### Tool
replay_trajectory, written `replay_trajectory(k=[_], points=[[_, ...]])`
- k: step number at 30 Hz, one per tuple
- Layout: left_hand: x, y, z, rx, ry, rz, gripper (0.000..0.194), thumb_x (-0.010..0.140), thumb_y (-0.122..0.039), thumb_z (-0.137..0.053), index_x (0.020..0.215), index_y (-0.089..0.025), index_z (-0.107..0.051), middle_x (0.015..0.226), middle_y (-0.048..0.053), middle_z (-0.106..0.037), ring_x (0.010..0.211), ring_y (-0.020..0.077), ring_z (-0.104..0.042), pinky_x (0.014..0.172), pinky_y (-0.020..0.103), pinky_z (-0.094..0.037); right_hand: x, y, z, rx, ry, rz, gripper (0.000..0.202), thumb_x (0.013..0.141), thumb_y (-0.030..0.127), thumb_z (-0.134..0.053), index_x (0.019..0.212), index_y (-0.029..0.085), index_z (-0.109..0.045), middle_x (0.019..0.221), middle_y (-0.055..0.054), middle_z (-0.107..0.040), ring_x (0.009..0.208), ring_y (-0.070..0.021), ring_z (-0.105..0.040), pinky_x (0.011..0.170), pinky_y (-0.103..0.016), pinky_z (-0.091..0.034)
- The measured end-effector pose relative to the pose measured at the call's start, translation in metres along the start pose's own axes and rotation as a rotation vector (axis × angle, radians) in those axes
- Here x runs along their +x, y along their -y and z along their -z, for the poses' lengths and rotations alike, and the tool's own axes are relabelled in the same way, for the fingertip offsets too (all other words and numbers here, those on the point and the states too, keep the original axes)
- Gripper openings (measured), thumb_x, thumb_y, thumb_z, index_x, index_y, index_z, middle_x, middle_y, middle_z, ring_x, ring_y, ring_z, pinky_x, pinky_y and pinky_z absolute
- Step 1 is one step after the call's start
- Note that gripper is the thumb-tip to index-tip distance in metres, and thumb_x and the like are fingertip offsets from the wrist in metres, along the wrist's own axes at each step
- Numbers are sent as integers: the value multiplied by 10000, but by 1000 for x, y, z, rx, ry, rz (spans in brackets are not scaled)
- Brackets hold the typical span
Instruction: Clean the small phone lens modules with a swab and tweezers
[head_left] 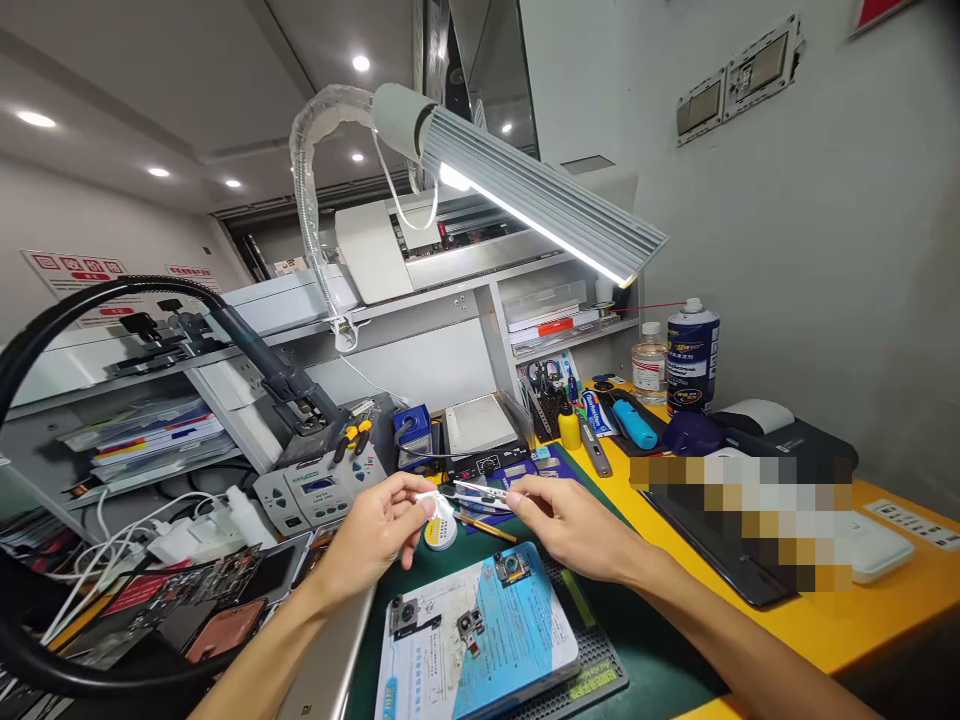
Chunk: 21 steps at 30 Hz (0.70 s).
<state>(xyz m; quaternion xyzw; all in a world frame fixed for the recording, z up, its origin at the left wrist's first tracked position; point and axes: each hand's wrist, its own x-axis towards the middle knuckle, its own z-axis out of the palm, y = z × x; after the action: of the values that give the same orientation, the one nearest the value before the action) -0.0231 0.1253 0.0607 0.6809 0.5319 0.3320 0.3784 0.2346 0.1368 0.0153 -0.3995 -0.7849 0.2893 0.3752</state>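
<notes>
Between thumb and fingers, my left hand (379,530) pinches a crumpled white tissue (437,508). My right hand (574,525) grips tweezers (480,491), their tips pointing left toward the tissue; whether they touch it I cannot tell. Just below the tissue sits a small round tin (441,533) with a yellow and white label. A blue and white box (442,670) lies in front of both hands. On it rest phone camera modules: one at the left (405,614), a smaller one (470,628) with a flex cable in the middle, and one at the upper right (512,568).
A lit lamp (540,190) hangs over the bench. At the left stand a rework station (322,490), a black flexible arm (112,290) and loose circuit boards (202,590). To the right are a spray can (691,355), a yellow bottle (569,428) and a dark phone (720,550).
</notes>
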Motion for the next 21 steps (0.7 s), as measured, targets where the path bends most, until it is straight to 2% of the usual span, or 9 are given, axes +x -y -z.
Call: replay_trajectory(k=[6, 10, 16, 21], points=[[-3, -1, -4, -72, 35, -35, 603, 808, -535, -708, 1210, -155, -467, 857, 1, -591, 546, 89, -498, 433, 238, -462, -3, 6, -2, -99, 15, 70, 339, 1038, 387, -411, 869, 204, -640, 758, 23, -603, 675, -135, -490, 618, -286, -289], [-3, 1, -3, -87, 80, -43, 588, 828, -478, -715, 1253, -166, -455, 868, -3, -605, 530, 79, -503, 436, 229, -457, -4, 8, -2, -127, 24, 96, 315, 1035, 367, -420, 911, 200, -656, 818, 0, -647, 719, -149, -520, 642, -292, -306], [-4, -1, -1, -95, 127, -33, 590, 833, -452, -715, 1261, -140, -455, 814, -24, -598, 470, 65, -528, 436, 211, -421, -3, 7, -4, -137, 35, 110, 306, 1034, 364, -425, 925, 204, -662, 791, 8, -632, 688, -144, -509, 622, -290, -306], [-4, -1, 0, -113, 160, -25, 599, 838, -444, -700, 1283, -137, -444, 914, 21, -625, 479, 59, -529, 438, 215, -434, -3, 7, -4, -145, 48, 111, 320, 1034, 378, -426, 913, 205, -666, 762, 8, -615, 658, -144, -484, 606, -296, -292]])
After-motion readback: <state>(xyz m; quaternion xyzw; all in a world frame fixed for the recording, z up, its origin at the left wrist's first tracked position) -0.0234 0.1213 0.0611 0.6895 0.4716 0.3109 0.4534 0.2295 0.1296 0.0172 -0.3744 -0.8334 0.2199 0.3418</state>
